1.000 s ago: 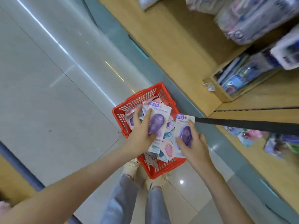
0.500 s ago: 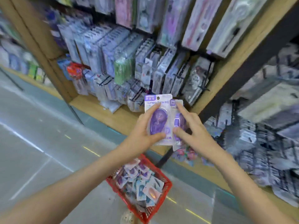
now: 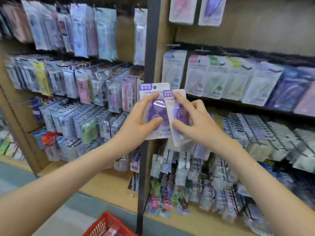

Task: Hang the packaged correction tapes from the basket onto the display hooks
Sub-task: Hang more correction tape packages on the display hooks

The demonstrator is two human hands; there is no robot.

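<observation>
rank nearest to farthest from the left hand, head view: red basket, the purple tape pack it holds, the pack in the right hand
1. The purple tape pack: gripped in the left hand itself.
2. The second pack: held by the right hand, just to the right, overlapping the first.
3. The red basket: far below, at the view's bottom edge.

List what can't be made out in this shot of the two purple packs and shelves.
Head view only.
- The basket: cut off by the bottom edge, contents mostly unseen.
- The right pack: print covered by the right hand.
- The left pack: lower part behind the left hand and right pack.
- The shelf packets: labels lost to motion blur.
</observation>
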